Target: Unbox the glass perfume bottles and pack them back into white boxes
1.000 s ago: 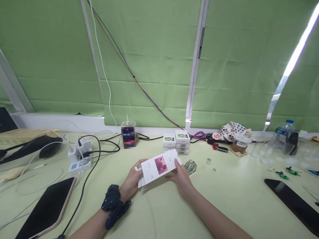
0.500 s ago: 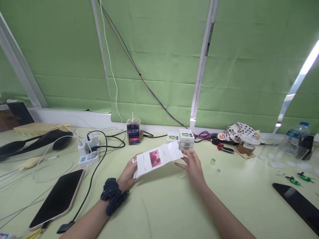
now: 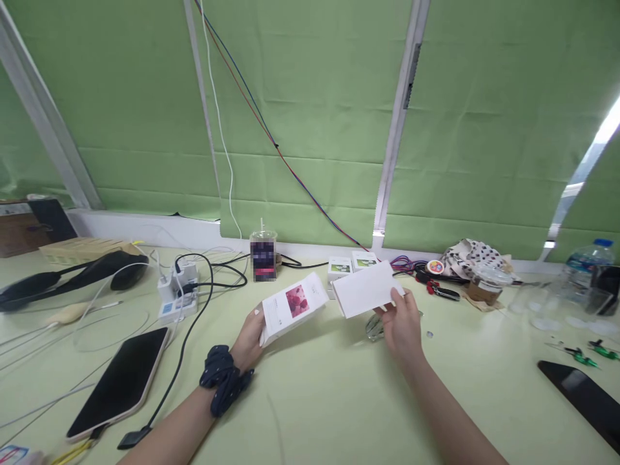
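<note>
Pale table [image 3: 329, 400], printed box [image 3: 293, 309] in left hand [image 3: 248, 337]

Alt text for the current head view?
A person's left hand holds a pink-printed white box and the right hand a plain white piece, above a pale green table. Small white boxes and a cup stand behind, before green blinds.

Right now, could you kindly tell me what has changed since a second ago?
The right hand has let go of the white cardboard carton with a pink flower picture and drawn a plain white rectangular piece out rightward, now apart from it. The left hand keeps holding the carton. The small white boxes with green pictures and the black-screened rectangular phone on the left stay put.
</note>
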Motion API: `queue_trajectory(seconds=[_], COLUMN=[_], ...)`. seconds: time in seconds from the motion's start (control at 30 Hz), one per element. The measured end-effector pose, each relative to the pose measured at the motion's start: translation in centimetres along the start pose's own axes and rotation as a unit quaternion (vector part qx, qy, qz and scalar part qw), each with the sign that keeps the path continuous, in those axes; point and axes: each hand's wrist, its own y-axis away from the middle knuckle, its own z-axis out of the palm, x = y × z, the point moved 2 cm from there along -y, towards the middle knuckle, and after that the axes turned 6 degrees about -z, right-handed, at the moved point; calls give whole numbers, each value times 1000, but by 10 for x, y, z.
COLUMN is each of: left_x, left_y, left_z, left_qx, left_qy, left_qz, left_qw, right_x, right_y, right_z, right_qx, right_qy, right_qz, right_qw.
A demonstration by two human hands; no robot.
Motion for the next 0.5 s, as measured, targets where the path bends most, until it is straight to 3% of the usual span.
queue_trajectory(seconds=[0.07,0.13,0.27,0.37,0.5], left_x=[1,0,-3,-5,-5], left_y=[-3,-4,-1,7,16], left_z=[-2,-4,-5,1,11], left_qx=[26,46,67,44,-25], left_qy=[-8,-19,-66,-111,-174], left_qz=[9,16,30,46,67], left_qw=[1000,999,995,992,982], right_x=[-3,4,36,56,65], right_y=[-3,0,24,44,52], right_z=[-4,-5,3,9,11], right_qx=[26,13,-133,-208,-188], right_qy=[18,64,150,176,177], right_qz=[-16,23,191,259,322], right_qw=[999,998,961,927,911])
